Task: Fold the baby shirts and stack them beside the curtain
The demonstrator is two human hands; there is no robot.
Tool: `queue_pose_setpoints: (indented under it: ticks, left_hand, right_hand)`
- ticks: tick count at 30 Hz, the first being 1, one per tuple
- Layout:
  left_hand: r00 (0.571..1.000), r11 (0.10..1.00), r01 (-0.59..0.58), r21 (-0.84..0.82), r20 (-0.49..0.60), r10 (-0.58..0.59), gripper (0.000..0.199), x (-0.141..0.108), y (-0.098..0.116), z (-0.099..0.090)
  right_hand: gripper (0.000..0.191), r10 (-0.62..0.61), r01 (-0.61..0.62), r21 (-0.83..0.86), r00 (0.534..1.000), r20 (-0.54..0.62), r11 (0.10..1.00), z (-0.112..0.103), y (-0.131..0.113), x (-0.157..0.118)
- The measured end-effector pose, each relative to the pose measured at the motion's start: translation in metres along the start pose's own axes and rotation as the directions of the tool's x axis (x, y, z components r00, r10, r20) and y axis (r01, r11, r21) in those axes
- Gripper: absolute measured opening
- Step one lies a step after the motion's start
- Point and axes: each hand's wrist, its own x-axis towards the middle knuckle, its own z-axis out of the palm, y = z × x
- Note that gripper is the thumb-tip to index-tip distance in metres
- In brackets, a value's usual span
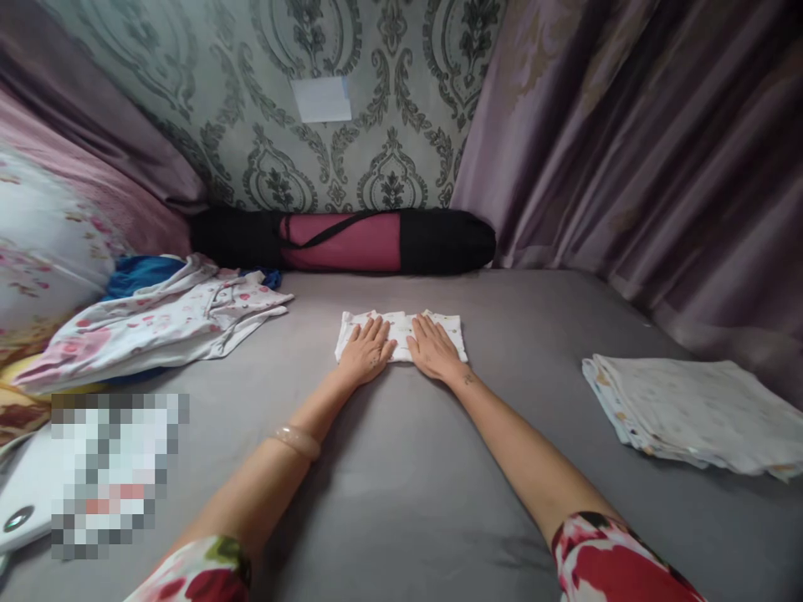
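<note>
A small folded white cloth [402, 328] with a sparse print lies flat on the grey sheet [401, 468], straight ahead of me. On its left half rests my left hand [369, 347], palm down with the fingers spread. My right hand [434, 344] lies flat on the right half, its fingers also stretched out. Both palms touch the cloth, and neither hand grips it. What kind of garment or cloth it is cannot be made out in this folded state.
At the right lies a stack of folded pale cloths [696, 410]. Loose printed clothes [169, 322] are heaped at the left, near a floral pillow [50, 226] and a partly blurred white object [31, 477]. A long black and maroon bag [345, 241] lies against the wall.
</note>
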Motion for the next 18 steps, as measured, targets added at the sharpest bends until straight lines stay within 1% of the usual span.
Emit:
queue_pose_setpoints:
  ticks: [4, 7, 9, 12, 15, 18]
  left_hand:
    - [1.0, 1.0, -0.001, -0.006, 0.016, 0.001, 0.058, 0.003, 0.004, -0.007]
    - [0.999, 1.0, -0.003, -0.008, -0.053, 0.002, 0.051, 0.006, 0.007, -0.014]
    - [0.992, 0.999, 0.046, -0.029, -0.118, -0.049, 0.049, 0.008, 0.006, -0.017]
    - [0.977, 0.99, 0.123, -0.071, -0.168, -0.133, 0.048, 0.005, -0.004, -0.016]
    - [0.978, 0.99, 0.122, -0.076, -0.163, -0.133, 0.047, -0.004, -0.022, -0.01]
    - [0.984, 0.991, 0.105, -0.085, -0.137, -0.116, 0.046, -0.012, -0.037, -0.005]
  right_hand:
    - [0.061, 0.007, -0.007, 0.004, 0.999, 0.041, 1.0, -0.006, -0.003, 0.003]
    - [0.06, -0.007, 0.007, 0.014, 1.0, 0.029, 1.0, -0.01, -0.013, 0.007]
    - [0.059, -0.038, 0.038, 0.021, 0.999, -0.013, 0.999, -0.008, -0.022, 0.01]
    - [0.059, -0.062, 0.063, 0.031, 0.997, -0.039, 0.998, -0.001, -0.033, 0.011]
    - [0.057, -0.054, 0.056, 0.033, 0.997, -0.045, 0.998, 0.006, -0.037, 0.009]
    - [0.056, -0.043, 0.045, 0.031, 0.998, -0.045, 0.999, 0.007, -0.036, 0.008]
